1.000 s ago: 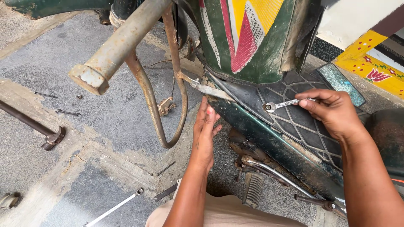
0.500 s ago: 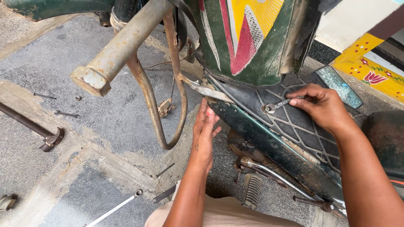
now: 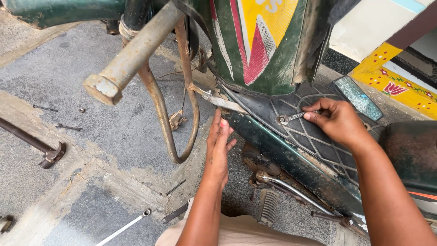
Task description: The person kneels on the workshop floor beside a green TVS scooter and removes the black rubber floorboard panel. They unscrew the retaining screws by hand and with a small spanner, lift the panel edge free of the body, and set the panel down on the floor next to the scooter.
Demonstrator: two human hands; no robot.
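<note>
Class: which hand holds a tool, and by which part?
The right hand holds a small spanner by its handle end. The left hand holds nothing.

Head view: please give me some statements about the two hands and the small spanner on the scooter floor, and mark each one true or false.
1. The right hand holds a small spanner on the patterned floor mat. True.
2. The left hand grips the rusty bar. False: it reaches under the green floor edge, apart from the bar.
3. A long socket tool lies on the concrete ground. True.
4. The spanner's ring end points toward the right wrist. False: it points away, toward the front panel.
</note>
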